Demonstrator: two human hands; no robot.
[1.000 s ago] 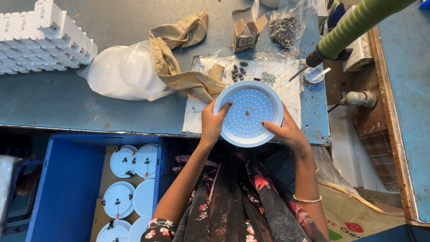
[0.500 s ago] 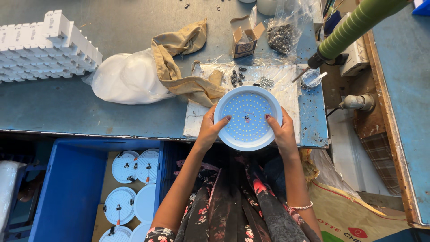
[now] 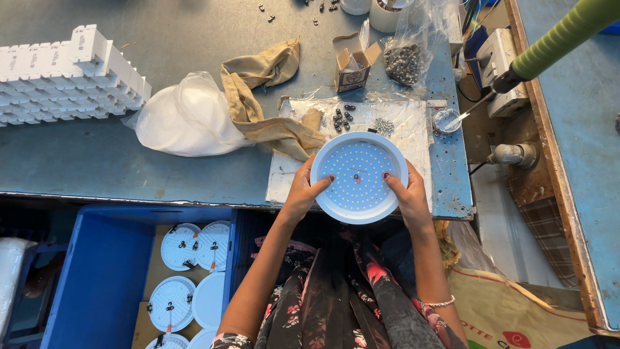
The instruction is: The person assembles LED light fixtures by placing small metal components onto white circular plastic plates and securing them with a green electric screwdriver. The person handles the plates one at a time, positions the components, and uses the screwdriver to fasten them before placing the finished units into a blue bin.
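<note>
Left hand: your left hand grips the left rim of the round white LED panel light, thumb lying over the edge onto its dotted face, fingers narrow and curled under it.
Right hand: your right hand clasps the right rim the same way, thumb tip on the face, fingers tucked beneath.
Light: it sits between your two sets of fingers, face up, over the near edge of the blue worktop and partly over a clear plastic sheet.
Just beyond your fingers: a small heap of dark screws and a cluster of silvery ones on the sheet.
Beyond and left of your left fingers: a crumpled tan cloth, then a white plastic bag, and further off a stack of white plastic parts.
Beyond your right fingers: a small open carton and a bag of screws.
Below your left fingers: a blue crate with more white round lights.
</note>
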